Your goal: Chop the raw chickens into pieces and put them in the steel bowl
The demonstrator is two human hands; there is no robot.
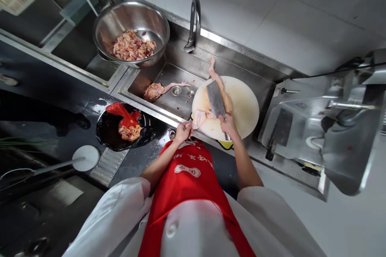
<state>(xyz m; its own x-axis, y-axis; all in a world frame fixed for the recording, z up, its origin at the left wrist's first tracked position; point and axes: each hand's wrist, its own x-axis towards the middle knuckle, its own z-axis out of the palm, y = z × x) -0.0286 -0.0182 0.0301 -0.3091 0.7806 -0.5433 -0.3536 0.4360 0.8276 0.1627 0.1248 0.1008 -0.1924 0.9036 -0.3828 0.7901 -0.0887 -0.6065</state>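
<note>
A round white cutting board [245, 104] lies over the right part of the steel sink, with a plucked chicken leg [221, 84] on it, its foot toward the wall. My right hand [228, 124] is closed around the handle of a cleaver [215, 97], whose broad blade lies flat over the meat. At the board's left edge my left hand [184, 131] pinches the end of a pale piece of chicken skin [198, 119]. Another chicken piece with its foot [155, 91] rests in the sink basin, left of the board.
A large steel bowl [102, 34] of chopped meat stands left of the faucet [195, 16]. Below the counter sits a black-lined bin [105, 132] with a red bag and scraps. A slicing machine [304, 120] stands at the right. A person's dark-clothed leg [39, 108] shows at the left.
</note>
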